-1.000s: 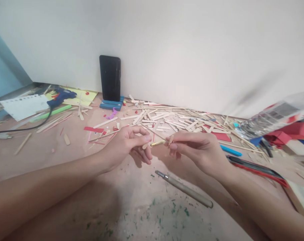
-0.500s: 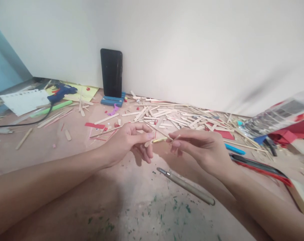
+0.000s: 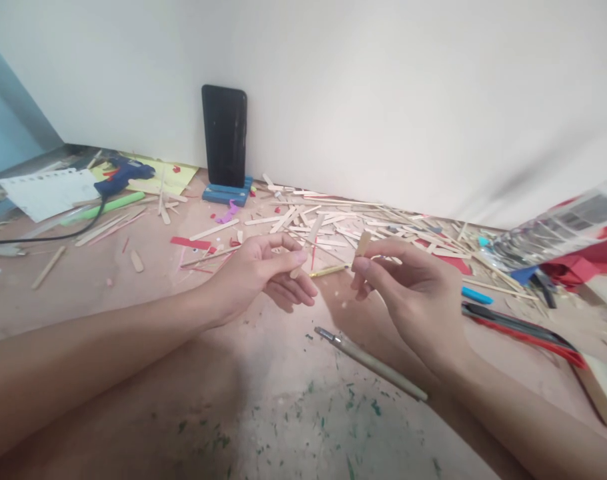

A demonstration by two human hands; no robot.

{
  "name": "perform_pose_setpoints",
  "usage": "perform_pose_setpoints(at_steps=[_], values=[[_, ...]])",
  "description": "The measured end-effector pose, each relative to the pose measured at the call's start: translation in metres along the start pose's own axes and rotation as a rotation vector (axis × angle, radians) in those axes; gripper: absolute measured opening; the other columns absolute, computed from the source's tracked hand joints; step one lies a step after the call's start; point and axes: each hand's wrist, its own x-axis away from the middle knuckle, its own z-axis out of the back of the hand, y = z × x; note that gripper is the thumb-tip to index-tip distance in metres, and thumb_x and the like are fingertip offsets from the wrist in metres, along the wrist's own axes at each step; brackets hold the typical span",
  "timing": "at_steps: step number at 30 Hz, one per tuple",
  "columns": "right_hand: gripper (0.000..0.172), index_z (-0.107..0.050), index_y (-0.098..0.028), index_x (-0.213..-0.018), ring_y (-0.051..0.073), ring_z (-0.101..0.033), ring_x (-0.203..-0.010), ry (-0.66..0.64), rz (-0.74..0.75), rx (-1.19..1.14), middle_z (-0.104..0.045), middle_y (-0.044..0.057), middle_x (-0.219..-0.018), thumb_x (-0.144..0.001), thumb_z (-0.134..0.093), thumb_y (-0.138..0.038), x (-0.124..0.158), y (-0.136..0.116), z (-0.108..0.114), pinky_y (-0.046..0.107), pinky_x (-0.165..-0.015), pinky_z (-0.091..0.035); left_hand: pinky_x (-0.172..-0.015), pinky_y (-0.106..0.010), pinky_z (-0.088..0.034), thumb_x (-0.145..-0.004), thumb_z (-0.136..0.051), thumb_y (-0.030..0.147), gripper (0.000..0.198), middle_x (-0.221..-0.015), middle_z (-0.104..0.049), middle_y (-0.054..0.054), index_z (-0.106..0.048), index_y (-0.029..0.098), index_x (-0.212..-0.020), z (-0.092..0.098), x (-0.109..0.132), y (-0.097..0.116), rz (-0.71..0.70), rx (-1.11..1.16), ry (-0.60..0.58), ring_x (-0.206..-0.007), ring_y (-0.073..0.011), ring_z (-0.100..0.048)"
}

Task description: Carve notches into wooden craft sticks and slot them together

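Observation:
My left hand (image 3: 266,275) pinches a wooden craft stick (image 3: 306,248) between thumb and forefinger, the stick slanting up to the right. My right hand (image 3: 408,293) pinches a short piece of stick (image 3: 362,243) that stands nearly upright above its fingertips. The two hands are close together but apart, over a brown work surface (image 3: 263,400). A small yellow piece (image 3: 327,271) lies on the surface between them. A craft knife (image 3: 369,363) with a metal tip lies just in front of my right hand.
A heap of loose wooden sticks (image 3: 343,230) spreads behind the hands. A black phone (image 3: 224,137) leans on the wall in a blue stand. A blue glue gun (image 3: 121,175) and white paper lie far left. Red paper, a plastic bag (image 3: 558,230) and scissors (image 3: 518,330) are at right.
My hands have drawn apart. The left hand's stick now points up to the right, and the right hand has lifted its short piece upright. The view has tilted slightly.

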Motion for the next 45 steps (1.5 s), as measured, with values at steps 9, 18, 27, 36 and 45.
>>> perform_pose_setpoints(at_steps=[9,18,27,36,45], values=[[0.017,-0.063,-0.028,-0.092,0.015,-0.064,-0.060,-0.076,0.052,-0.067,-0.063,-0.002,-0.077,-0.094,-0.073,-0.015,0.009,-0.001,-0.008,0.035,-0.060,-0.055,-0.056,-0.025,-0.064,-0.100,-0.067,0.035,0.019,-0.080,-0.083,-0.008,-0.057,0.020,-0.096,-0.002,0.001,0.004,-0.016,-0.058,0.025,-0.070,-0.0232,-0.082],[0.015,-0.066,-0.023,-0.086,0.014,-0.069,-0.060,-0.067,0.047,-0.149,-0.070,0.001,-0.086,-0.093,-0.074,-0.014,0.008,0.003,-0.011,0.030,-0.053,-0.059,-0.057,-0.025,-0.064,-0.099,-0.070,0.038,0.021,-0.079,-0.083,-0.008,-0.058,0.021,-0.098,-0.002,0.001,0.002,-0.015,-0.045,0.013,-0.066,-0.0211,-0.080],[0.007,-0.073,-0.022,-0.091,0.014,-0.073,-0.067,-0.129,-0.012,-0.232,-0.075,0.003,-0.091,-0.093,-0.080,-0.020,0.001,0.010,-0.002,0.025,-0.054,-0.063,-0.057,-0.025,-0.064,-0.100,-0.070,0.044,0.026,-0.078,-0.082,-0.008,-0.057,0.021,-0.099,-0.001,-0.002,0.001,0.013,-0.008,-0.041,-0.068,-0.0213,-0.081],[0.006,-0.076,-0.022,-0.091,0.012,-0.072,-0.063,-0.106,0.021,-0.193,-0.075,0.000,-0.084,-0.093,-0.080,-0.019,0.003,0.009,-0.003,0.022,-0.052,-0.063,-0.054,-0.022,-0.062,-0.099,-0.072,0.042,0.025,-0.074,-0.081,-0.005,-0.056,0.022,-0.099,-0.001,-0.001,0.001,0.013,0.007,-0.055,-0.064,-0.0200,-0.080],[0.009,-0.077,-0.024,-0.092,0.010,-0.073,-0.060,-0.067,0.069,-0.113,-0.075,-0.002,-0.087,-0.093,-0.078,-0.015,0.004,0.004,-0.003,0.018,-0.053,-0.063,-0.055,-0.023,-0.062,-0.099,-0.072,0.043,0.026,-0.074,-0.081,-0.006,-0.058,0.021,-0.099,0.000,-0.003,-0.001,0.004,-0.010,-0.054,-0.065,-0.0206,-0.080]])
